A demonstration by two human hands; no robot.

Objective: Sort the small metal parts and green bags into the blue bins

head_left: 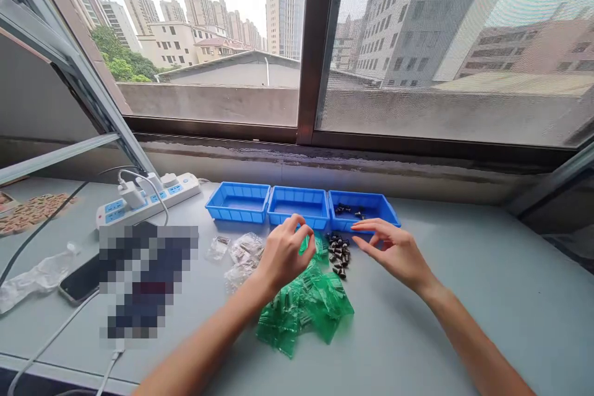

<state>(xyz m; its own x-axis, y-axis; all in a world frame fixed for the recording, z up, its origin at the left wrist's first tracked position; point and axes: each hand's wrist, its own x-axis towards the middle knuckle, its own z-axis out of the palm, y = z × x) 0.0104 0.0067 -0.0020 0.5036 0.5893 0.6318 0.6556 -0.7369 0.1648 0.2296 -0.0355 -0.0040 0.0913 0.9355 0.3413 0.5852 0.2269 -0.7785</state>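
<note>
My left hand [286,250] is above the green plastic bags [325,300], its thumb and fingers curled together in a pinch. Whatever is between those fingertips, if anything, I cannot make out. On the right, my right hand [394,250] hovers beside a small pile of black screws [340,253], thumb and forefinger apart with nothing visible between them. Its fingertips are just in front of the right blue bin [392,218], where a few more black screws [343,208] lie. Clear plastic bags [245,247] with small parts are left of my left hand, partly hidden by it.
Beside the right bin stand the middle blue bin [297,218] and left blue bin [236,216], in a row below the window. A power strip [183,185] with chargers, a phone [77,281], cables and crumpled clear plastic [41,275] occupy the table's left side.
</note>
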